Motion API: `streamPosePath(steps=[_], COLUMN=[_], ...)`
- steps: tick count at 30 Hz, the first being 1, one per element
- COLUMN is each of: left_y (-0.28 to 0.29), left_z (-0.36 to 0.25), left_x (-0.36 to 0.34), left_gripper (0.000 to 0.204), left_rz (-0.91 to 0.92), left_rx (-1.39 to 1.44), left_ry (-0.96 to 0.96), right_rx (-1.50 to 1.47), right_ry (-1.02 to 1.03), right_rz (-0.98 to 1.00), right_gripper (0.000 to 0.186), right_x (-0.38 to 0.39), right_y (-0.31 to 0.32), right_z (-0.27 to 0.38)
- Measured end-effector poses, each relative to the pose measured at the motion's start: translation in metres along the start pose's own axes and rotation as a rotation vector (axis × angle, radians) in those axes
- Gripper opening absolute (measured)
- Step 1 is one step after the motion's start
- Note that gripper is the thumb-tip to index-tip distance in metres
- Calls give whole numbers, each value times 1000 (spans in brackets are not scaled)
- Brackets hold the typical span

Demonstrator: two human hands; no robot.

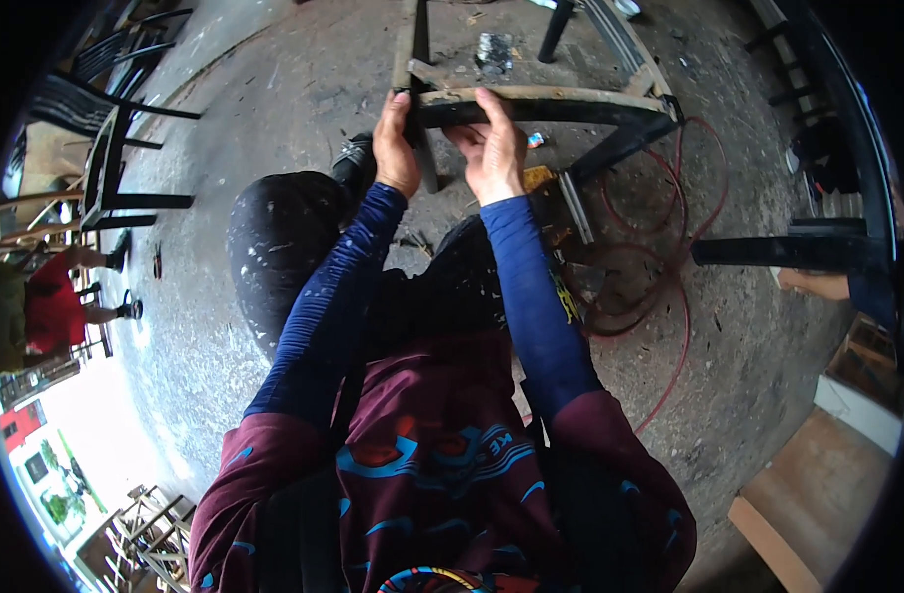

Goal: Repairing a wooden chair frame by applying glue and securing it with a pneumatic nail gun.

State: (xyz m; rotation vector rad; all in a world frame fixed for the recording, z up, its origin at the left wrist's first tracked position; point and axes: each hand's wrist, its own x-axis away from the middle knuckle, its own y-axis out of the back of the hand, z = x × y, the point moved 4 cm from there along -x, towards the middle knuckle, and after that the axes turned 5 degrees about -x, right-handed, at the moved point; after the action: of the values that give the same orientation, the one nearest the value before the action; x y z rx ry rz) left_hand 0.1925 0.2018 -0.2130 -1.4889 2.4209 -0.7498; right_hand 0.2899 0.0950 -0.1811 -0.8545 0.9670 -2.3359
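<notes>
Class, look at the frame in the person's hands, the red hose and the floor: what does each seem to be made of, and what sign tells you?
Frame: probably wood, dark-painted on its front face; the rail's top edge looks pale and bare.
Red hose: likely rubber or plastic, which I can't tell; it lies in loose, flexible loops.
Floor: apparently concrete, grey, mottled and stained.

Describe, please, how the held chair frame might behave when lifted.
The chair frame should feel stiff, as its rails meet at joined corners. It may be light for its size, being open inside. Its bare wood edge looks matte, so probably not slippery.
</notes>
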Motion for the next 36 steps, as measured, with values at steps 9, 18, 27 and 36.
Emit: streamPosePath(steps=[9,18,27,36], left_y=[-5,2,5,2], left_z=[-5,1,1,-1], left_x=[5,9,9,14], left_gripper=[42,40,37,38], left_rz=[72,-66,36,30], left_rx=[60,24,42,2], left_ry=[77,39,60,-23], right_rx=[30,165,100,82], right_ry=[58,120,140,156], right_rz=[22,-7,50,48], right_gripper=[38,27,22,24], right_x=[9,9,10,12], right_y=[-3,11,12,12], right_z=[8,-1,-3,-6])
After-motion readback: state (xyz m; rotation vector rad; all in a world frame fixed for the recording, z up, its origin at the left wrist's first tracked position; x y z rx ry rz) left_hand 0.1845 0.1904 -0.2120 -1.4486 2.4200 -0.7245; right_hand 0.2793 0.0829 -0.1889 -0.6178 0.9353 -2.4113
